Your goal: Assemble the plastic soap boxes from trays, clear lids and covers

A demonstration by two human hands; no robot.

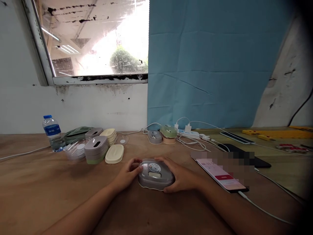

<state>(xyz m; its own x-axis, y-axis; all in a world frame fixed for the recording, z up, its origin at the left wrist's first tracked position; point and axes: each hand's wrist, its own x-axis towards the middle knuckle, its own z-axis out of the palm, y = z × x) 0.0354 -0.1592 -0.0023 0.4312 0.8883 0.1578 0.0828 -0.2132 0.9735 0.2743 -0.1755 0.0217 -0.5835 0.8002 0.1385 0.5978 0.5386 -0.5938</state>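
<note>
A grey oval lidded box [151, 182] with a shiny transparent cover rests on the wooden table in front of me. It bears a round printed label and a pale tab on top, and a wavy pale rim shows along its lower edge. My left hand [130, 172] grips the box's left side, thumb on the upper edge and fingers curled behind. Around the right side wraps my right hand [179, 176], its thumb at the near lower corner and its fingers over the far edge. What the box contains cannot be made out.
Left on the table [61, 192] are a water bottle [52, 133], stacked mauve box parts [96, 147], cream lids [114, 154] and transparent covers [75, 148]. Similar lidded boxes [168, 131] stand at the back near a power strip [188, 133] and cables. A phone [217, 173] lies right.
</note>
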